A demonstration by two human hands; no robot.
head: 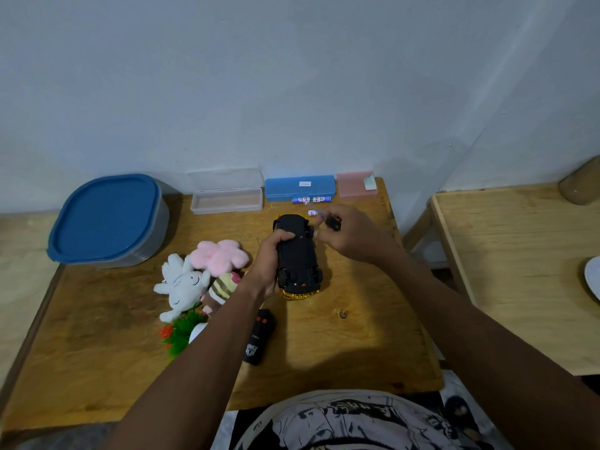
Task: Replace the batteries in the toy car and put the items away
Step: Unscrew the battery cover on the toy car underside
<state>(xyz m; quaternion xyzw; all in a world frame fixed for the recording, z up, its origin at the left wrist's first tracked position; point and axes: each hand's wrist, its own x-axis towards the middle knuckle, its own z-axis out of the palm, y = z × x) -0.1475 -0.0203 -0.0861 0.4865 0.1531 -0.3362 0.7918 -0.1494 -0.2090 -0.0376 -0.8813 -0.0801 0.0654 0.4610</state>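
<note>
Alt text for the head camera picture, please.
A person's left hand grips an upturned black toy car at a wooden table while the right hand pinches a small dark piece beside it. Batteries lie by a blue case behind; plush toys and a remote sit nearer.

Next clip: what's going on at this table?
A person is partway through a battery swap. The left hand grips the toy car, turned underside up over the wooden table. The right hand pinches a small dark piece, possibly the battery cover, beside the car. Two batteries lie in front of the blue case. A third battery sits by the right fingertips; whether it is held is unclear. The remote and plush toys lie on the table.
</note>
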